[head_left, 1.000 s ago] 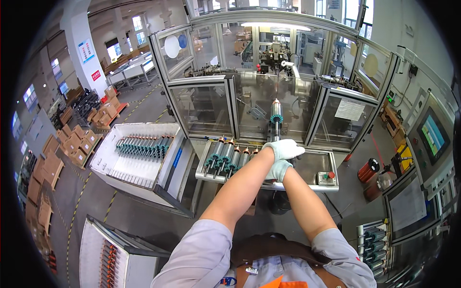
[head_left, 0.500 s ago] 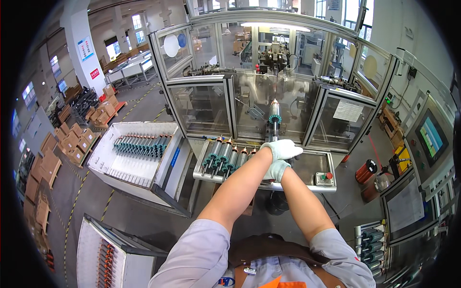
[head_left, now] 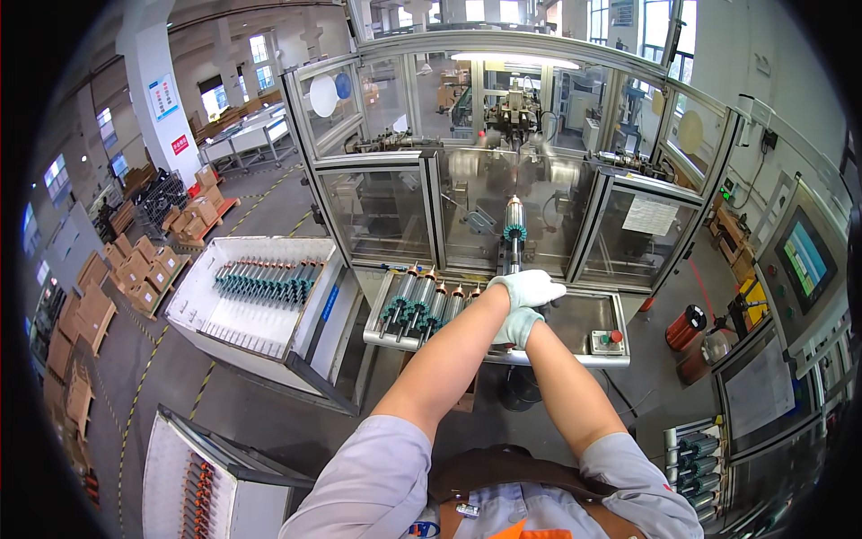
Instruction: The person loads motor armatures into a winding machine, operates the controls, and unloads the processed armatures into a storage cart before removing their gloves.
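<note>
My left hand (head_left: pixel 530 289), in a white glove, lies across the top of my right hand, its fingers stretched toward the right. My right hand (head_left: pixel 517 329), gloved too, sits just beneath, its fingers hidden behind the left. Both are over the metal ledge (head_left: pixel 584 312) in front of the machine. Just beyond them, a motor armature (head_left: pixel 514 218) with a green collar points into the machine, its near shaft end in a holder; no hand visibly grips it. To the left of my hands several similar armatures (head_left: pixel 416 301) lie side by side, partly covered by my left forearm.
Framed clear panels (head_left: pixel 382 207) enclose the machine. A control box (head_left: pixel 606 341) with a red button sits at the ledge's right end. At left stands a white bin (head_left: pixel 242 323) of armatures, with another bin (head_left: pixel 166 476) nearer. A control screen (head_left: pixel 805 256) is at right.
My hands stay together in nearly the same place. The whole view has shifted slightly downward. Blurred machine parts behind the armature look differently placed.
</note>
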Tool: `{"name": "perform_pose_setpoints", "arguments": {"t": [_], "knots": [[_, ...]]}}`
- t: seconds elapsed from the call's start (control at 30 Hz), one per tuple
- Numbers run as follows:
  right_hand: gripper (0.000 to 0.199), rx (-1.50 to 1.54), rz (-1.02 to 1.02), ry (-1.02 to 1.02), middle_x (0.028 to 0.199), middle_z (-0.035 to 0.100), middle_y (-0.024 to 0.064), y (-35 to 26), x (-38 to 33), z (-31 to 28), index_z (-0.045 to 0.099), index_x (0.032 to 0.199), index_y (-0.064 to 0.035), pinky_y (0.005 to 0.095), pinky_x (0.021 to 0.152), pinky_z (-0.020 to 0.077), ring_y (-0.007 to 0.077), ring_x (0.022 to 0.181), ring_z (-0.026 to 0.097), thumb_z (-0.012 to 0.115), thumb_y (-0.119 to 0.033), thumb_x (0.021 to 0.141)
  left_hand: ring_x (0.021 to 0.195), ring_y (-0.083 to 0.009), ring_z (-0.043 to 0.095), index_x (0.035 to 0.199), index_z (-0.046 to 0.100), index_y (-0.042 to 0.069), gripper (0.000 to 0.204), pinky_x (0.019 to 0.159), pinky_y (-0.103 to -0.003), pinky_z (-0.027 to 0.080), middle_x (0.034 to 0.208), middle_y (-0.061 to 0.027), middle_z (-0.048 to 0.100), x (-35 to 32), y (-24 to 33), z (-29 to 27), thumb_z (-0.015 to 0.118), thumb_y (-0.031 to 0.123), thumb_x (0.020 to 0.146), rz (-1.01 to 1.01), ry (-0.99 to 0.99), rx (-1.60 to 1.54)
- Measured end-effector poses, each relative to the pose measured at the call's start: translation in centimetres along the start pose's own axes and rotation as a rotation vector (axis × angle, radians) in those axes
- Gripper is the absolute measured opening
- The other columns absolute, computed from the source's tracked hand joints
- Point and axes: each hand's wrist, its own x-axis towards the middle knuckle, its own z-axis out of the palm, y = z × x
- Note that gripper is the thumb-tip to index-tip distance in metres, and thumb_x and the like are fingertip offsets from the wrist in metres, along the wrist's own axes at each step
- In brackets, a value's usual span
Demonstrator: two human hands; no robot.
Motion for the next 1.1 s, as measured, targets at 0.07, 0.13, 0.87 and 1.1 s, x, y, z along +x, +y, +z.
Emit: {"name": "perform_pose_setpoints", "arguments": {"t": [0.07,0.13,0.87,1.1], "knots": [[0.059,-0.006,-0.002,0.015,0.152,0.045,0.0057,0.2,0.2,0.2,0.046,0.144,-0.0124,0.0345,0.118,0.0269,0.0185,0.139,0.041,0.019,-0.047,0.104,0.09,-0.0358,0.066,0.096,0.07,0.008,0.042,0.085,-0.043,0.05,0.094,-0.018,0.071,0.1,0.1,0.1,0.037,0.035,0.1,-0.008,-0.029,0.068],[0.059,-0.01,-0.004,0.025,0.152,0.045,0.0058,0.4,0.4,0.4,0.046,0.144,-0.0124,0.0345,0.118,0.0268,0.0185,0.139,0.041,0.02,-0.048,0.104,0.089,-0.0359,0.066,0.097,0.07,0.009,0.042,0.085,-0.044,0.05,0.094,-0.0182,0.071,0.2,0.0,0.2,0.037,0.034,0.1,-0.004,-0.031,0.073],[0.062,-0.063,0.183,0.184,0.153,0.044,0.0089,2.0,-0.6,2.4,0.048,0.146,-0.0133,0.0361,0.12,0.0235,0.0238,0.142,0.038,0.037,-0.054,0.1,0.067,-0.0184,0.067,0.098,0.073,0.001,0.047,0.068,-0.033,0.052,0.073,-0.011,0.071,0.9,-1.2,0.5,0.051,0.043,0.1,-0.007,0.006,-0.11],[0.062,-0.024,0.162,0.147,0.153,0.045,0.0088,1.4,-0.4,2.0,0.047,0.145,-0.0116,0.0347,0.119,0.024,0.0227,0.14,0.04,0.033,-0.052,0.101,0.066,-0.0179,0.067,0.098,0.072,0.001,0.046,0.067,-0.032,0.052,0.073,-0.0102,0.071,0.9,-1.3,0.4,0.051,0.042,0.1,0.044,0.011,-0.069]]}}
